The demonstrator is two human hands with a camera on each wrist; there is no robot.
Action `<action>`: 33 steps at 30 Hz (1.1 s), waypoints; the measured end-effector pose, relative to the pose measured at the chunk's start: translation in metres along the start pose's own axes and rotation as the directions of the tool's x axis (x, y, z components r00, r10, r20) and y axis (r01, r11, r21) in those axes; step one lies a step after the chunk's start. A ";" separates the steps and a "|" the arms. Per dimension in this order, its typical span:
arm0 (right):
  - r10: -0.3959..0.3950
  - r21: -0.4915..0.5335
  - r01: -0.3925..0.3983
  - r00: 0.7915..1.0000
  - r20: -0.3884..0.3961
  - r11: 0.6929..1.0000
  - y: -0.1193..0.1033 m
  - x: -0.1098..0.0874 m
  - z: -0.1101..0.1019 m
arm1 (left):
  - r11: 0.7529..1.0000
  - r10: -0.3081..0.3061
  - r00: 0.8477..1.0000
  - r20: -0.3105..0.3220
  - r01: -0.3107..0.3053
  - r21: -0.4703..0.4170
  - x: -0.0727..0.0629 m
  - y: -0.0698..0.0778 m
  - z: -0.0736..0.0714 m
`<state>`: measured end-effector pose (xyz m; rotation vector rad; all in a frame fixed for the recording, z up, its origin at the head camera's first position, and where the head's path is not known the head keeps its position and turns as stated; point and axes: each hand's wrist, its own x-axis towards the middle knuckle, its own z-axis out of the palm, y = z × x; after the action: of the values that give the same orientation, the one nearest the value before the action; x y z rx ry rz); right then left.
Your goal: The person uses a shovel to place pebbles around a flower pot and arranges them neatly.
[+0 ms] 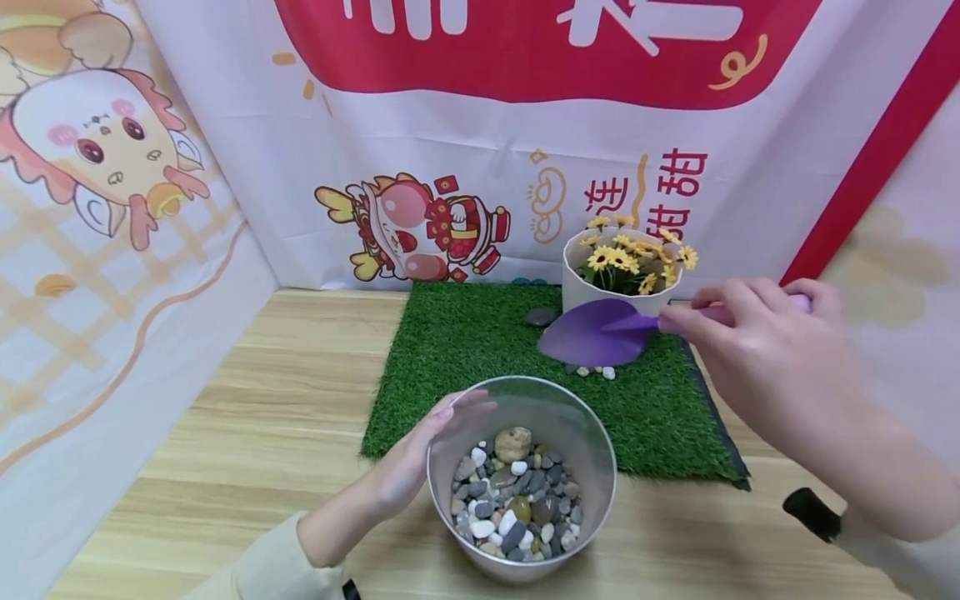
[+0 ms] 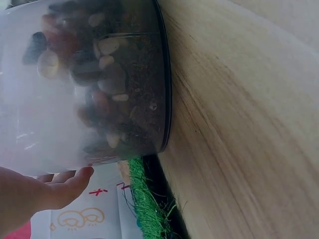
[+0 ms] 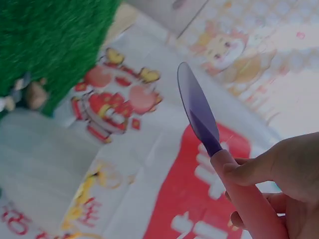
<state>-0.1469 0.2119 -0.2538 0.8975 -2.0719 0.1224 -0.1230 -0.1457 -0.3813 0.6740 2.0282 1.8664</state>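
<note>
A clear bucket (image 1: 598, 475) stands on the table, holding grey, white and brown pebbles (image 1: 517, 508). In the left wrist view, a dark, soil-like layer (image 2: 142, 107) lies beneath the stones. My left hand (image 1: 412, 458) rests against the bucket's left side, its fairly straight fingers at the wall and partly seen through it. My right hand (image 1: 787, 358) grips the pink handle of a purple trowel (image 1: 600, 333), raised beyond the bucket to the right. The right wrist view shows the trowel's blade (image 3: 194, 99) nearly edge-on, bearing nothing visible.
Behind the bucket lies a green turf mat (image 1: 465, 358). A white pot (image 1: 585, 287) of yellow flowers (image 1: 618, 258) stands at its far right. A flat dark stone (image 1: 541, 317) and some small pebbles (image 1: 608, 373) lie on the turf. Printed cloth (image 1: 300, 167) hangs behind the table.
</note>
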 end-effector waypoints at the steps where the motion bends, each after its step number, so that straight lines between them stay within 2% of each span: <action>1: -0.018 0.009 0.018 1.000 -0.011 1.000 -0.005 0.003 0.000 | 1.000 -0.001 1.000 0.002 0.001 -0.005 0.000 0.000 0.000; 5: -0.092 0.058 0.093 0.996 -0.022 0.994 -0.023 0.010 0.002 | 1.000 -0.003 1.000 0.005 0.003 -0.009 -0.001 -0.001 -0.001; 8: -0.147 0.089 0.146 0.989 0.005 0.985 -0.036 0.011 0.008 | 1.000 -0.005 1.000 -0.002 0.005 0.028 -0.001 0.000 -0.001; 13: -0.246 0.046 0.244 0.968 0.051 0.969 -0.052 0.010 0.021 | 0.999 0.006 1.000 -0.004 -0.006 0.039 -0.001 -0.001 -0.002; 15: -0.294 0.009 0.294 0.954 0.058 0.956 -0.056 0.010 0.025 | 1.000 0.014 1.000 0.005 -0.014 0.014 -0.001 -0.001 -0.002; 19: -0.398 -0.036 0.398 0.917 0.007 0.917 -0.063 0.012 0.035 | 0.999 0.027 0.999 0.022 -0.026 -0.022 -0.001 -0.002 -0.002; 22: -0.468 -0.077 0.465 0.884 -0.021 0.882 -0.070 0.013 0.042 | 0.999 0.032 0.999 0.026 -0.032 -0.009 -0.001 -0.003 -0.002; 24: -0.500 -0.105 0.497 0.866 -0.013 0.862 -0.074 0.014 0.046 | 1.000 0.023 1.000 0.020 -0.023 0.008 -0.002 -0.003 -0.002; 27: -0.526 -0.148 0.523 0.850 0.020 0.840 -0.080 0.016 0.050 | 1.000 0.002 1.000 0.010 -0.003 0.025 -0.003 -0.001 -0.002; 33: -0.530 -0.177 0.530 0.847 0.051 0.829 -0.087 0.022 0.055 | 1.000 -0.019 1.000 0.005 0.019 0.013 -0.002 0.001 -0.001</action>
<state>-0.1364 0.1141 -0.2916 1.3170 -1.7222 -0.3647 -0.1218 -0.1482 -0.3808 0.6599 2.0378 1.8403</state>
